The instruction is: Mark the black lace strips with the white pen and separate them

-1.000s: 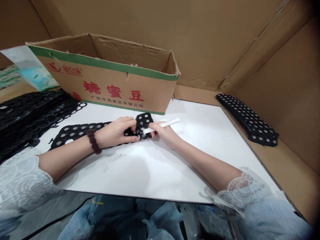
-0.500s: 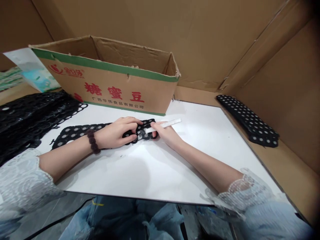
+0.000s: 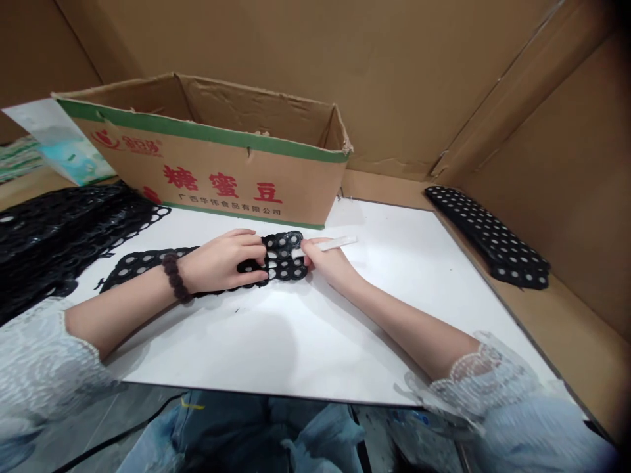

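Note:
A black strip with rows of pale round dots (image 3: 138,264) lies on the white board (image 3: 389,315), in front of the printed box. My left hand (image 3: 227,261) rests palm down on the strip, its fingers apart and bent over it, with a dark band at the wrist. At the strip's right end, my right hand (image 3: 329,263) pinches a thin white stick-like tool (image 3: 340,243). The tool's left tip is over the dots near that end. The right fingertips touch or nearly touch the strip's edge.
Behind the hands stands an open cardboard box (image 3: 217,171) with red lettering. A pile of black lacy material (image 3: 64,230) lies at the left, near a white and teal packet (image 3: 69,148). Black dotted strips (image 3: 488,236) lie stacked at the right. Cardboard walls rise behind.
My left hand has shifted slightly left, uncovering more of the strip's right end. The gap between my hands is wider. My right hand still holds the tool.

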### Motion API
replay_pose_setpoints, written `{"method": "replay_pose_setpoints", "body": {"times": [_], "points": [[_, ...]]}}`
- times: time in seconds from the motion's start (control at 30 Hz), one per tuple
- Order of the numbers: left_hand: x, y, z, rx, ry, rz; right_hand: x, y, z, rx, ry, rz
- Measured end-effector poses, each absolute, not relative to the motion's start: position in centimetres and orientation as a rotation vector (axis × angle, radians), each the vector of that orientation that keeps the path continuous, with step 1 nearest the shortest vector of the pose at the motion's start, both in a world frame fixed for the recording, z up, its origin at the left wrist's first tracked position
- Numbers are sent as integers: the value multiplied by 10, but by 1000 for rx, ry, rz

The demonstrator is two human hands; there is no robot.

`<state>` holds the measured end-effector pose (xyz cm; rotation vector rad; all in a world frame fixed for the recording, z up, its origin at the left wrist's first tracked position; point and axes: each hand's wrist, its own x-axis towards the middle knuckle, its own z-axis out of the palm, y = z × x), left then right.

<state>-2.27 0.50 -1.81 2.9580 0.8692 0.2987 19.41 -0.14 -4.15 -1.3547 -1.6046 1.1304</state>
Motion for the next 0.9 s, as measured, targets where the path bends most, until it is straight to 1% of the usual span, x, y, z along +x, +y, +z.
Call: {"method": "replay_pose_setpoints", "body": {"times": [0.17, 0.37, 0.6, 0.77, 0.9], "points": [[-20, 6, -19, 3035, 751, 290, 194, -2, -39, -1356, -1583, 1153], [-14, 12, -20, 3005, 616, 262, 192, -5, -35, -1364, -1625, 1084], [-12, 16, -19, 3012, 675, 237, 194, -2, -38, -1341, -1626, 1086], [-13, 15, -20, 2992, 683, 312, 198, 4, -43, -1316, -1562, 1141], [-16, 7, -20, 2936, 810, 352, 199, 10, -49, -1218, -1540, 1189]]}}
